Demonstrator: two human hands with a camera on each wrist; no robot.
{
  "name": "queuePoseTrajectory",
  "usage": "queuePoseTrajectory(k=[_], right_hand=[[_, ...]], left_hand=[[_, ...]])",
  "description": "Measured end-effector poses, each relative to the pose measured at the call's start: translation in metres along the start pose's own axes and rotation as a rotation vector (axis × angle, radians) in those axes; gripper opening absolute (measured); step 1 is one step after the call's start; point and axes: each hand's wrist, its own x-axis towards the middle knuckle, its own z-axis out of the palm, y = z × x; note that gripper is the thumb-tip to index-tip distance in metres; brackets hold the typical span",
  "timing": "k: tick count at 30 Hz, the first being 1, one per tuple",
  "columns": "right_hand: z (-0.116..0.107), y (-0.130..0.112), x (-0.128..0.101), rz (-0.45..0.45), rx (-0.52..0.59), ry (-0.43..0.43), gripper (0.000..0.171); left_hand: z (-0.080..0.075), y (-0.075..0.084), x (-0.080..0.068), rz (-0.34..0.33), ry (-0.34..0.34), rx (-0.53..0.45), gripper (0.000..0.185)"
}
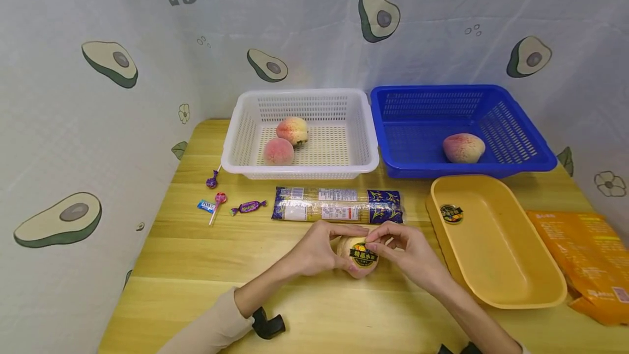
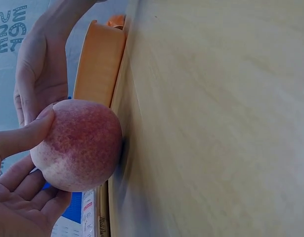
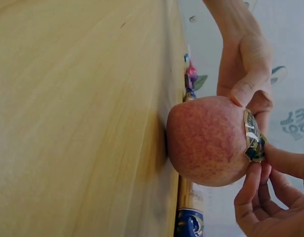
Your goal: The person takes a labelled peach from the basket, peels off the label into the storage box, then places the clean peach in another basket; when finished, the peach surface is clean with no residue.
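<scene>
The head view alone shows the whole worktop. On it rests a blush-pink peach, cupped by the left hand, with curled fingers. The right hand pinches its dark round sticker; the left wrist view hides that sticker.

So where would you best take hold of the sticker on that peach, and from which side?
Probably at the sticker's edge, where it curls off the peach. Come from the right with a fingertip pinch, as the right hand does, while the left hand steadies the far side. The label is thin and flat, so only a lifted rim offers purchase.
</scene>
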Motion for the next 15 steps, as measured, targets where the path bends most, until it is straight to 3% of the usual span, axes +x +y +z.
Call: queuePoseTrajectory(k=[8, 15], right_hand=[[0.0029, -0.0042, -0.0022, -0.128, -0.059, 0.045, 0.008], [0.0054, -0.0099, -0.0064, -0.157, -0.099, 0.071, 0.01]], left_hand=[[-0.0016, -0.0016, 0.0018, 0.001, -0.011, 0.005, 0.061], [-0.0034, -0.0024, 0.0024, 0.002, -0.025, 0.021, 0.061]])
